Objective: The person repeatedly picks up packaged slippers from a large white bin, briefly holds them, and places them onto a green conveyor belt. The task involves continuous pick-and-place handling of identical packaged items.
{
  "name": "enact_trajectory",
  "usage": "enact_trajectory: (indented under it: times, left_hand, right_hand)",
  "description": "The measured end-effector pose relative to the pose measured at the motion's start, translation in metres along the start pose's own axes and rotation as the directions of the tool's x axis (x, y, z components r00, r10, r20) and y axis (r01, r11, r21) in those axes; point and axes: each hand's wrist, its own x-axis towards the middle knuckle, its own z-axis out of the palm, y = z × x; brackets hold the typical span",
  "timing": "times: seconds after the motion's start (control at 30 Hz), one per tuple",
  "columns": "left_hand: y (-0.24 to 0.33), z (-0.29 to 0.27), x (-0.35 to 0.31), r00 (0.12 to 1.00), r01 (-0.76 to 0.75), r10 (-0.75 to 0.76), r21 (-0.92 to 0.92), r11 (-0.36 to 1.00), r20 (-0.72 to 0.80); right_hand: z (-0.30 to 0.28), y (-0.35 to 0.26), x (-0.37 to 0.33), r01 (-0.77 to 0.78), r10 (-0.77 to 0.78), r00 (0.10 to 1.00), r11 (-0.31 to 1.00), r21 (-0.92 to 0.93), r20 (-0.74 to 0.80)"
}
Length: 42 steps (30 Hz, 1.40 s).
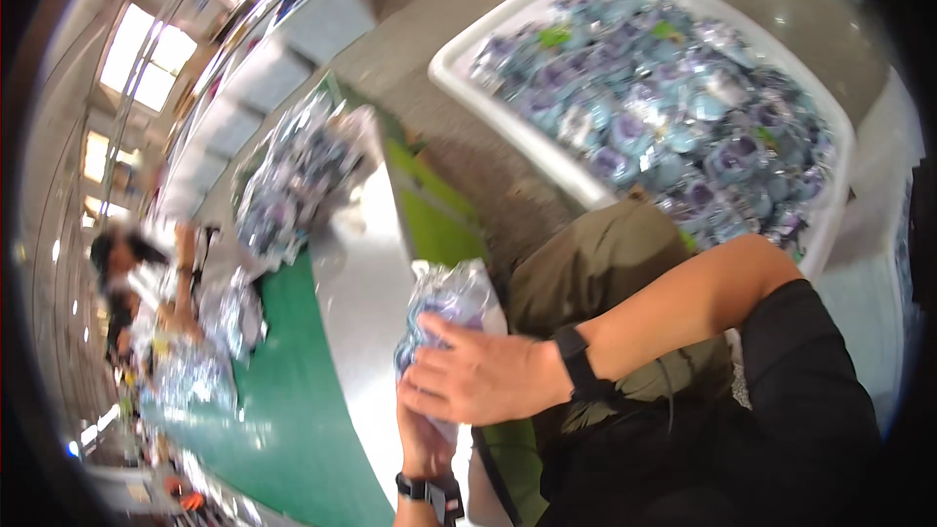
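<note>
A clear plastic bag (pixel 457 293) with blue and purple items inside is between my two hands, over the edge of the white work surface. My right hand (pixel 493 371) lies across the top of the bag, its fingers bent over it towards the left. Below it, my left hand (pixel 425 439) holds the bag's lower part. Most of the left fingers are hidden behind the right hand. What the items in the bag are, I cannot make out. Each wrist wears a dark band.
At the upper right, a big white tub (pixel 527 141) holds many similar bags. More bags (pixel 303 171) are heaped at the far end of the white surface (pixel 356 298). Alongside runs a green conveyor belt (pixel 283 381). Across it, a person (pixel 176 307) handles clear bags (pixel 195 376).
</note>
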Motion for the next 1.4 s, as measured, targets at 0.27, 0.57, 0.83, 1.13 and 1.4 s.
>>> enact_trajectory:
  times: [0.27, 0.57, 0.83, 1.13, 1.4]
  left_hand:
    - [0.013, 0.002, -0.018, 0.943, -0.266, 0.172, 0.339, 0.903, 0.284]
    - [0.005, -0.060, 0.009, 0.960, -0.278, 0.199, 0.570, 0.773, 0.199]
    - [0.013, -0.101, -0.014, 0.987, -0.148, 0.099, 0.466, 0.872, 0.128]
    - [0.048, -0.102, 0.005, 0.988, -0.128, 0.153, 0.602, 0.788, 0.010]
    - [0.098, -0.179, 0.057, 0.970, -0.163, 0.233, 0.546, 0.822, -0.062]
  right_hand:
    - [-0.107, 0.125, -0.050, -0.154, 0.164, 0.986, 0.952, -0.263, 0.017]
    - [-0.244, 0.369, -0.127, -0.663, 0.527, 0.708, 0.269, -0.698, -0.469]
    - [-0.152, 0.321, -0.122, -0.781, 0.778, 0.612, 0.569, -0.257, -0.139]
    - [-0.070, 0.133, 0.014, -0.440, 0.277, 0.897, 0.502, 0.745, 0.344]
    - [-0.010, 0.078, 0.039, -0.616, 0.177, 0.771, -0.041, 0.787, 0.612]
